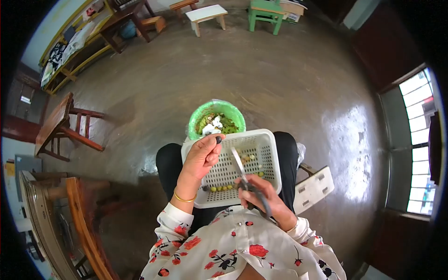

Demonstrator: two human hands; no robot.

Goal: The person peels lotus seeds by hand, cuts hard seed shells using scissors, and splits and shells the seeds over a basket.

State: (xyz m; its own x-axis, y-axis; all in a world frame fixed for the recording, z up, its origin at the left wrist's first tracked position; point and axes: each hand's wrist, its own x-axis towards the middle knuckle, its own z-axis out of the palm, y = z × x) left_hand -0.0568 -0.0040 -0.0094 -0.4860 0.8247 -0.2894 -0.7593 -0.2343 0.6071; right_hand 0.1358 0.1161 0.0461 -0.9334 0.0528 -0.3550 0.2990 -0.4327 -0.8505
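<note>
My L hand (203, 155) pinches 1 dark bit (218, 139) by basket (276, 163)'s far rim; my R hand (267, 196) grips scissors (238, 161); a few pale bits (224, 188) in basket look done; dark one prob. still to do; can't tell how many more.

Room: glossy brown floor (298, 70), daylight from the right.
Barred window (417, 163) at right edge, glare on floor nearby. White-topped stool (206, 12), green stool (266, 11) top centre. Cluttered yellow-framed bench (68, 73) upper left; reddish wooden chair (55, 122) mid-left.
</note>
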